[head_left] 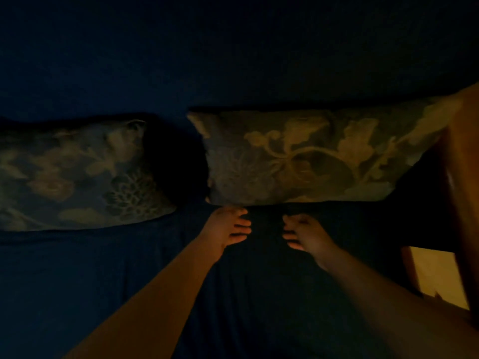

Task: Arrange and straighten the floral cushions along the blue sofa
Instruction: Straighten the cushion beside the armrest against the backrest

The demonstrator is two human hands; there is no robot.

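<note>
Dim light covers the blue sofa, where two floral cushions lean against its back: the left cushion and the right cushion, set apart. Below the right cushion's lower edge, the left hand and right hand hover with fingers curled, seemingly holding nothing.

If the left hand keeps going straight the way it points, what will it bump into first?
Probably the right-hand floral fabric cushion. The left hand points at its lower edge, nearly touching, though the dim light hides the exact gap.
</note>
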